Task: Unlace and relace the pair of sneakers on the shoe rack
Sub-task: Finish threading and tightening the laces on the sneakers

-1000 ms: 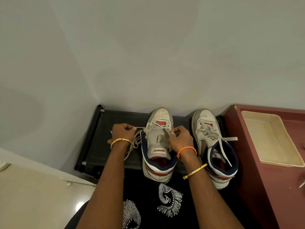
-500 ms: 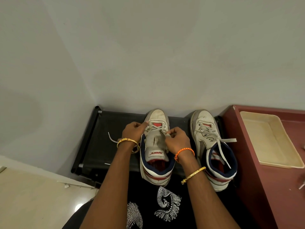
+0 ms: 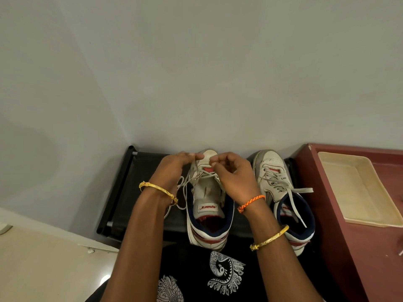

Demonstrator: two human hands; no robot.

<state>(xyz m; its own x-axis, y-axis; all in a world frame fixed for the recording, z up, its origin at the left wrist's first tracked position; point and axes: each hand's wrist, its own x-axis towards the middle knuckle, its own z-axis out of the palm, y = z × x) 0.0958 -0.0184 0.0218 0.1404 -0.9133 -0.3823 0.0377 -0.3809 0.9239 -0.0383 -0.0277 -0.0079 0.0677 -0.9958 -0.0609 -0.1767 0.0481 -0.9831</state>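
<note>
Two white high-top sneakers with navy collars stand on the black shoe rack, toes toward the wall. Over the toe end of the left sneaker, my left hand pinches a strand of its grey lace. My right hand is beside it and pinches the lace's other strand near the lowest eyelets. Loose lace loops hang off the shoe's left side. The right sneaker stays laced, its lace ends lying loose across the collar.
A dark red cabinet stands right of the rack with a cream tray on top. A grey wall rises directly behind the rack. Pale floor lies at the lower left. My black printed shirt fills the bottom centre.
Both hands have moved from the sneaker's mid-eyelets forward to its toe end and come closer together. The lace strand that was stretched out leftward is drawn in and now rises to my fingers.
</note>
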